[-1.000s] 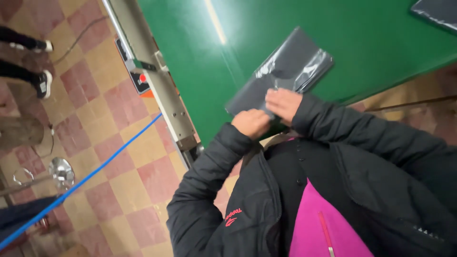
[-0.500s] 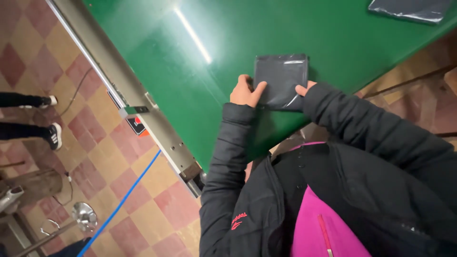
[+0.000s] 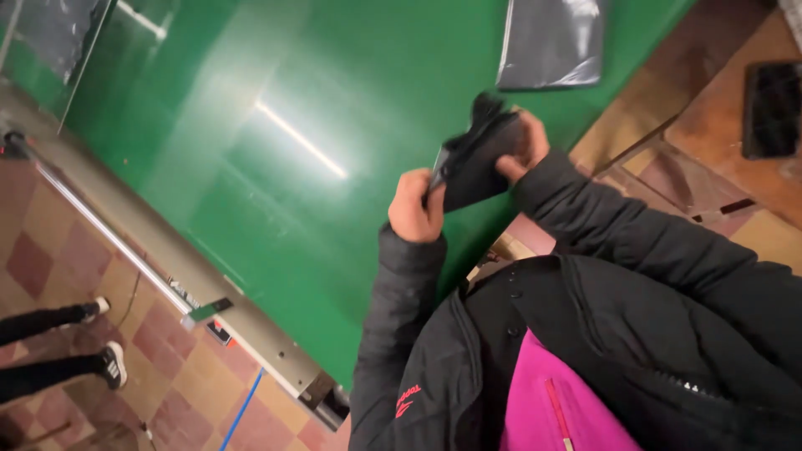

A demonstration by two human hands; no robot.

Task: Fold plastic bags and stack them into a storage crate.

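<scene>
Both my hands hold a small dark folded plastic packet (image 3: pixel 478 157) lifted above the green conveyor belt (image 3: pixel 276 142). My left hand (image 3: pixel 415 209) grips its lower left edge. My right hand (image 3: pixel 524 144) pinches its upper right side. The packet is tilted and folded in on itself. Black jacket sleeves cover both my arms, and a pink top shows under the open jacket.
A second flat dark plastic bag (image 3: pixel 551 42) lies on the belt at the top. The belt's grey metal side rail (image 3: pixel 167 267) runs diagonally at the left. Another person's legs and shoes (image 3: pixel 63 347) stand on the checkered tile floor. A dark tray (image 3: pixel 773 108) sits at the right.
The packet lay flat on the belt under my hands; now it is folded smaller and lifted off the belt. The view has swung toward the belt.
</scene>
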